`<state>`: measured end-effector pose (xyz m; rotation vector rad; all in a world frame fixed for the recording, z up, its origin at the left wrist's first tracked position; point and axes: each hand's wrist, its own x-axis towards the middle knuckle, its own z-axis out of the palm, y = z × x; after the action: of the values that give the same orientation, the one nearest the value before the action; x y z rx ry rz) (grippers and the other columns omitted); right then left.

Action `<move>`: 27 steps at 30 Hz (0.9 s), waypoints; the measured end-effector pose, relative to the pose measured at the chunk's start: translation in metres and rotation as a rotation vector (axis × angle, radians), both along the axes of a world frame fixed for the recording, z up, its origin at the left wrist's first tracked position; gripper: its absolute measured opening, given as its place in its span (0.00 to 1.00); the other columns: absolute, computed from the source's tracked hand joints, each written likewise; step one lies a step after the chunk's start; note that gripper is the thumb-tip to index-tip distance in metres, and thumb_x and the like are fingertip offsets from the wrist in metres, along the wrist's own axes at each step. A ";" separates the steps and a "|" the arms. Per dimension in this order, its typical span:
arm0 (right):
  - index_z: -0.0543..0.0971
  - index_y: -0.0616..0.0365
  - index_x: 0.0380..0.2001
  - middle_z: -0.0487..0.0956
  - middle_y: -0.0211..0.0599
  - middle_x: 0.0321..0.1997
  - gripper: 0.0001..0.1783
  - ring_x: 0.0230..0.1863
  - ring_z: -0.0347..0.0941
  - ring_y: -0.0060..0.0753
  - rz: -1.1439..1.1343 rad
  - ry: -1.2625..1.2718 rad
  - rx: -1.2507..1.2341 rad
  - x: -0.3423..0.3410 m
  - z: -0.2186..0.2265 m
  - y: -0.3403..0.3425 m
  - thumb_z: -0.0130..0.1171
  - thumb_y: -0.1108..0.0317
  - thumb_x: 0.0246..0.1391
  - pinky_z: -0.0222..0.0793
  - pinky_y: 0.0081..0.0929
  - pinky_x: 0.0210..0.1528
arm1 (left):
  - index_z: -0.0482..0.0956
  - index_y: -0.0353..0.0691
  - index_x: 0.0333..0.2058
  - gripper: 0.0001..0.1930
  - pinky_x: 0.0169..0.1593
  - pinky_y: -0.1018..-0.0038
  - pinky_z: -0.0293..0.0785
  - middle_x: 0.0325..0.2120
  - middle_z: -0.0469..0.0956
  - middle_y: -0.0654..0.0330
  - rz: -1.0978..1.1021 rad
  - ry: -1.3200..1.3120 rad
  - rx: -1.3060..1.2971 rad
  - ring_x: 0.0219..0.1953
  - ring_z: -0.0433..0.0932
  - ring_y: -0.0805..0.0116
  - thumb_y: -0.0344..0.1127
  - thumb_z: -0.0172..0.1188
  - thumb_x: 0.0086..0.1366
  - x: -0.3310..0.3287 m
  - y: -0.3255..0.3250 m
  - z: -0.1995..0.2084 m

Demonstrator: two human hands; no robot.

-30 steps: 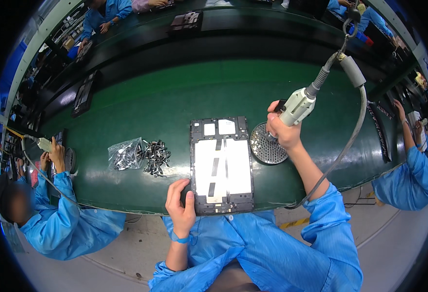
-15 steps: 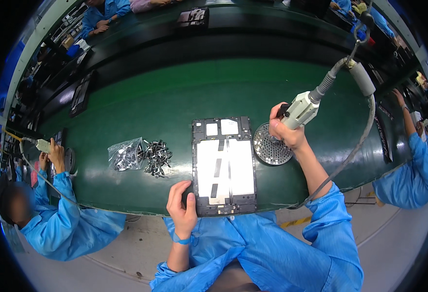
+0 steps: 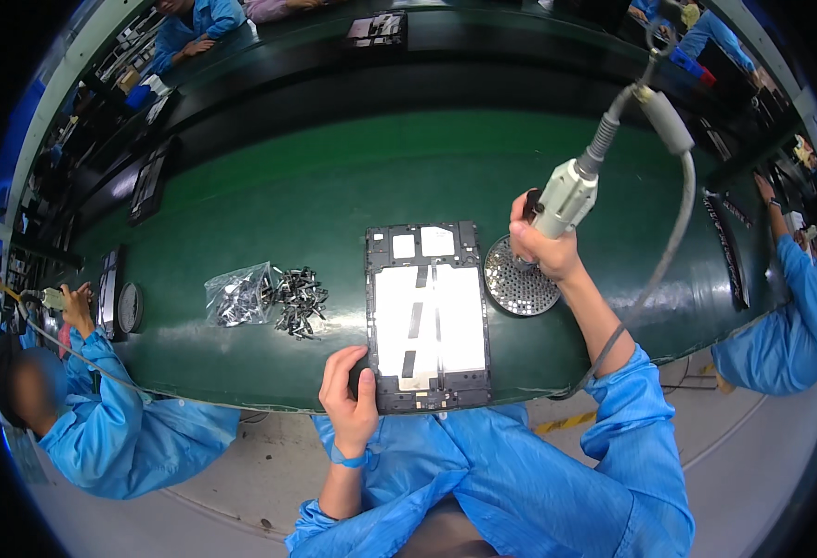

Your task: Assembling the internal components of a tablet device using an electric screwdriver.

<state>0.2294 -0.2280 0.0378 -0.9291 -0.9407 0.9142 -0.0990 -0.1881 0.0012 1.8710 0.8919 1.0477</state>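
On the glossy green worktop, a clear plastic bag of small parts lies beside a loose pile of black-and-silver pieces. Next, the left hand, half open with fingers curled, rests against the lower left edge of a flat, black, rectangular device with white panels, lying at the worktop's near edge. Just right sits a round, grey, dimpled dish; above it, the right hand is wrapped around a pale grey handheld tool.

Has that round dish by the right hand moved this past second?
Yes: the round dish has shifted slightly right, farther from the pile of small parts, which lies where it was.
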 end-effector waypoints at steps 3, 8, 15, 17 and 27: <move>0.69 0.61 0.36 0.66 0.25 0.17 0.07 0.13 0.59 0.15 -0.321 -0.172 0.019 -0.010 -0.001 -0.002 0.55 0.74 0.54 0.57 0.17 0.17 | 0.76 0.30 0.40 0.12 0.48 0.68 0.70 0.40 0.76 0.49 -0.001 0.007 0.011 0.42 0.76 0.55 0.33 0.56 0.62 0.000 -0.001 0.000; 0.70 0.60 0.33 0.66 0.24 0.18 0.06 0.14 0.60 0.15 -0.326 -0.284 0.043 -0.014 0.002 -0.006 0.56 0.75 0.54 0.57 0.15 0.17 | 0.76 0.30 0.40 0.12 0.48 0.68 0.70 0.39 0.76 0.49 0.003 0.018 0.031 0.42 0.76 0.55 0.33 0.55 0.62 0.002 -0.001 0.000; 0.71 0.62 0.37 0.66 0.23 0.19 0.11 0.15 0.61 0.14 -0.352 -0.240 0.057 -0.016 0.002 -0.005 0.58 0.75 0.51 0.58 0.15 0.18 | 0.76 0.30 0.40 0.12 0.48 0.68 0.70 0.39 0.76 0.49 0.014 0.025 0.038 0.42 0.76 0.55 0.32 0.55 0.61 0.001 -0.004 0.002; 0.71 0.63 0.40 0.66 0.23 0.19 0.13 0.15 0.61 0.14 -0.356 -0.278 0.076 -0.013 0.001 -0.006 0.59 0.75 0.50 0.59 0.15 0.18 | 0.76 0.30 0.40 0.12 0.48 0.68 0.70 0.39 0.76 0.49 0.016 0.023 0.039 0.42 0.76 0.55 0.32 0.55 0.61 0.001 -0.004 0.001; 0.71 0.66 0.43 0.69 0.25 0.20 0.16 0.16 0.64 0.15 -0.383 -0.140 0.219 -0.016 0.031 -0.011 0.59 0.76 0.50 0.63 0.18 0.20 | 0.76 0.30 0.40 0.12 0.47 0.68 0.70 0.38 0.76 0.49 0.025 -0.009 0.034 0.41 0.76 0.55 0.32 0.54 0.62 0.001 -0.002 -0.003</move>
<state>0.2132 -0.2395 0.0683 -0.9503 -0.9196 0.4166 -0.0980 -0.1902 -0.0018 1.8861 0.8995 1.0922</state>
